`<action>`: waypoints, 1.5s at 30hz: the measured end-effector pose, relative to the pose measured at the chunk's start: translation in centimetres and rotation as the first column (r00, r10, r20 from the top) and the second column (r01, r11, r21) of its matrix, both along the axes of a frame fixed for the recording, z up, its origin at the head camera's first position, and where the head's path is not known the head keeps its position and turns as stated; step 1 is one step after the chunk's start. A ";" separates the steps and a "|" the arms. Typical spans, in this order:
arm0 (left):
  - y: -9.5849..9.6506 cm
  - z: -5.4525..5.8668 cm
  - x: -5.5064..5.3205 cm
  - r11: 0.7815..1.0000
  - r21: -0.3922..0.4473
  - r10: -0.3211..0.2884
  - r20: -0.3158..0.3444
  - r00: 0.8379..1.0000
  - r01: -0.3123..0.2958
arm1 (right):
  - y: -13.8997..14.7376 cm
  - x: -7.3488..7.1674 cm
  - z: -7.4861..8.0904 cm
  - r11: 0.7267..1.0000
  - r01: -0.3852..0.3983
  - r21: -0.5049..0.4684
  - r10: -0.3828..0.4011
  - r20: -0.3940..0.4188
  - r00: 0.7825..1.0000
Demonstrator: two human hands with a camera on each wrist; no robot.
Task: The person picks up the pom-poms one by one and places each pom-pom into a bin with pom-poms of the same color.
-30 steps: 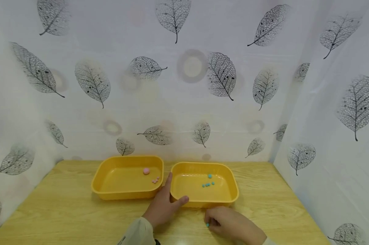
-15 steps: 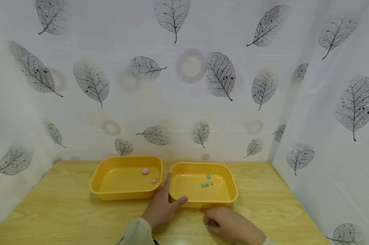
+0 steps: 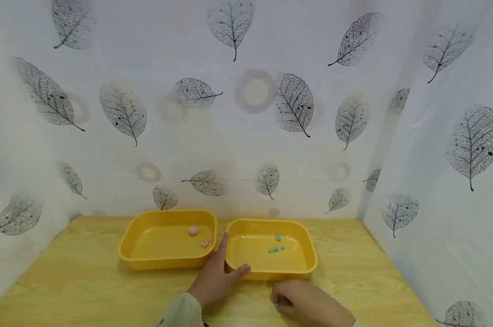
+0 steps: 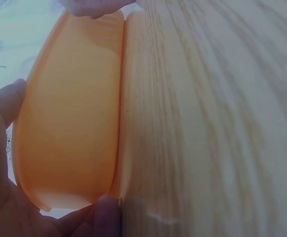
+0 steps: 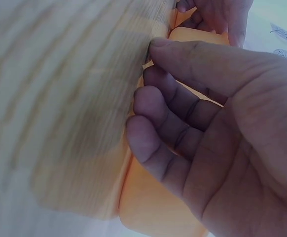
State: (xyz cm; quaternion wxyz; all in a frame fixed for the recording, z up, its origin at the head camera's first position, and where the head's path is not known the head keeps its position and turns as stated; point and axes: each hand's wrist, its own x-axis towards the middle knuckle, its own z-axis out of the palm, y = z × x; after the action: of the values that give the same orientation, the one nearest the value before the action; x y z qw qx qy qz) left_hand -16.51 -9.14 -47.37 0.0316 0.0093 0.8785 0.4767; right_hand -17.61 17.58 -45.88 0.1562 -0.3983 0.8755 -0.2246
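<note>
My left hand (image 3: 213, 280) holds the near left corner of the right yellow tray (image 3: 271, 275), its index finger along the left side and its thumb over the front rim. In front of that tray, low over the table, my right hand (image 3: 305, 300) pinches a small teal ball (image 3: 276, 305) between thumb and fingers. From the right wrist view the ball is hidden behind the fingertips (image 5: 146, 138). Inside the right tray lie a larger teal ball (image 3: 278, 238) and several tiny teal balls (image 3: 276, 249).
Left of it stands another yellow tray (image 3: 168, 263) with a larger pink ball (image 3: 193, 230) and several tiny pink ones (image 3: 205, 244). Both trays are on a wood-grain table (image 3: 87, 290). A white leaf-print curtain (image 3: 246, 136) encloses the table's back and sides.
The head view has shifted slightly, so the scene sits a little lower and farther left. Both hands keep nearly the same places, the teal ball still in my right fingers.
</note>
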 end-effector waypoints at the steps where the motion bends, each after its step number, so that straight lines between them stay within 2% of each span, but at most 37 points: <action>1: 0.0 0.0 0.0 1.000 -0.001 -0.001 -0.003 1.000 0.001 | 0.0 0.0 -0.1 1.000 0.001 0.001 -0.001 0.000 1.000; 10: 0.0 0.0 -0.1 1.000 0.001 -0.005 0.000 1.000 0.005 | 0.2 0.0 -0.1 1.000 0.011 0.011 -0.011 0.001 1.000; 16: 0.0 -0.4 -0.4 1.000 -0.004 -0.004 -0.007 1.000 0.004 | 0.0 0.1 0.0 0.999 0.015 0.030 -0.015 -0.011 1.000; 26: -0.1 -0.4 -0.3 1.000 -0.002 0.001 -0.001 1.000 -0.001 | -0.2 0.1 -0.4 1.000 0.005 0.026 -0.003 -0.060 0.998; 30: 0.0 -0.1 -0.2 1.000 0.007 -0.002 -0.003 1.000 0.002 | -0.1 0.3 0.1 1.000 -0.002 0.019 0.003 -0.078 0.997; 37: 0.1 -0.2 -0.1 1.000 0.002 0.001 0.022 1.000 -0.001 | 1.3 -0.2 1.9 0.998 0.004 -0.063 -0.009 -0.073 0.997; 41: -0.1 -0.4 -0.4 1.000 -0.009 0.003 0.030 1.000 -0.003 | 2.4 -0.8 2.9 0.993 0.042 -0.111 -0.059 -0.154 0.986; 45: -0.2 -0.6 -0.6 1.000 -0.014 0.002 0.026 1.000 -0.002 | 2.9 -1.0 3.2 0.980 0.081 -0.179 -0.132 -0.292 0.947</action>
State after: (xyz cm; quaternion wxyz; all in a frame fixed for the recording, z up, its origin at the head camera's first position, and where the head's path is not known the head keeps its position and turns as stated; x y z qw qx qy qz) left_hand -17.09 -9.31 -47.97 0.0425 0.0022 0.8813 0.4706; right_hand -18.60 20.52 -42.63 -0.0254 -0.3915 0.8877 -0.2408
